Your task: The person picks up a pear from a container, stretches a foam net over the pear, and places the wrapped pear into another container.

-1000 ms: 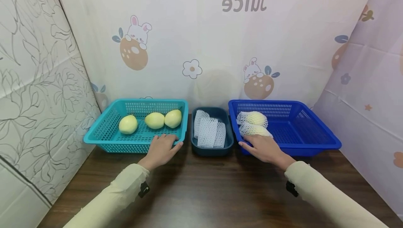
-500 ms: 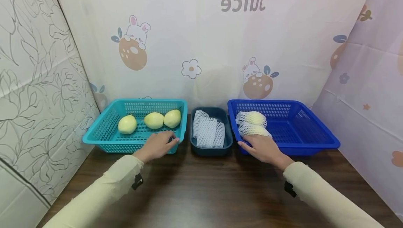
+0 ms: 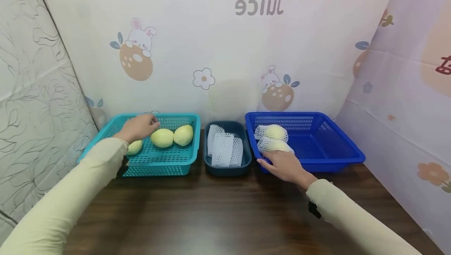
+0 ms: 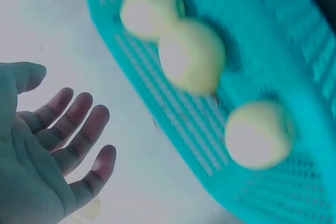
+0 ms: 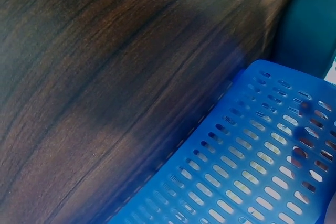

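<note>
My left hand [image 3: 139, 126] hovers over the left part of the teal basket [image 3: 162, 169], fingers loosely bent. The left wrist view shows the left hand [image 4: 52, 140] with spread fingers and nothing in it. Three pale yellow-green pears lie in that basket: one pear [image 3: 135, 147] partly hidden by the wrist, a middle pear [image 3: 162, 138] and a right pear [image 3: 183, 135]. My right hand [image 3: 283, 165] holds the front left rim of the blue basket [image 3: 327, 161]. Its fingers reach inside, beside a net-wrapped pear [image 3: 275, 145]; another net-wrapped pear [image 3: 272, 132] lies behind.
Between the baskets stands a dark teal bin [image 3: 228, 171] with several white foam net sleeves [image 3: 222, 149]. All three containers sit on a dark wooden table [image 3: 211, 212], near a printed cloth backdrop [image 3: 222, 51].
My left hand has left the teal basket's front rim and moved up and left over the basket. The right hand stays at the blue rim. The head view has turned slightly right.
</note>
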A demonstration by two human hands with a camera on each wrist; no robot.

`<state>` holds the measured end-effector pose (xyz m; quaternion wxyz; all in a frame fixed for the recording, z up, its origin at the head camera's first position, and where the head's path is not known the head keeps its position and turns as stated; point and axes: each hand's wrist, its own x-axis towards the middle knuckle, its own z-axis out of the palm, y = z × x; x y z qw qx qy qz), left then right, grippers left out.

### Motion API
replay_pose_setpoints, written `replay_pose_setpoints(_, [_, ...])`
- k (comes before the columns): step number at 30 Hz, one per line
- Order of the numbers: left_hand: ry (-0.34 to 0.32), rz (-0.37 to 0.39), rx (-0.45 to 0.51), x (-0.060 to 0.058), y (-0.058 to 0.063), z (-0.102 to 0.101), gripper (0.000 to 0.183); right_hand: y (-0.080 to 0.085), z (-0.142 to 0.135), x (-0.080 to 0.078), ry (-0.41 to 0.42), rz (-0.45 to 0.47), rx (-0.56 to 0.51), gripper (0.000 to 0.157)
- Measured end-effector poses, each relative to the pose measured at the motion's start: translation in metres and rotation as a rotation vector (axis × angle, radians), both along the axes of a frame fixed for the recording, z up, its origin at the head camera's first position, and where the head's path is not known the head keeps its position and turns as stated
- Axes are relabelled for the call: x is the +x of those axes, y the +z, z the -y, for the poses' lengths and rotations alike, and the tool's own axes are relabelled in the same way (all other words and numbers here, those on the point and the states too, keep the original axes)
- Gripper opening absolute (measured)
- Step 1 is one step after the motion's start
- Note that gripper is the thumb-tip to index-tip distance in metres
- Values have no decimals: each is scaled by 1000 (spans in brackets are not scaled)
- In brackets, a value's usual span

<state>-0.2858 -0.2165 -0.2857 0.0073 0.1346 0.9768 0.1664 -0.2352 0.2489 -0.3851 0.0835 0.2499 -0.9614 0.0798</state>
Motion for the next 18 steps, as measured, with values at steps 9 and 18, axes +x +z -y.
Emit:
replay_pose_setpoints(9, [138, 26, -57, -33, 4, 55, 25, -2, 7, -1, 2, -2, 9, 43])
replay_pose_setpoints(18, [225, 90, -31, -44, -15, 81, 39, 0, 8, 3, 0, -3, 10, 43])
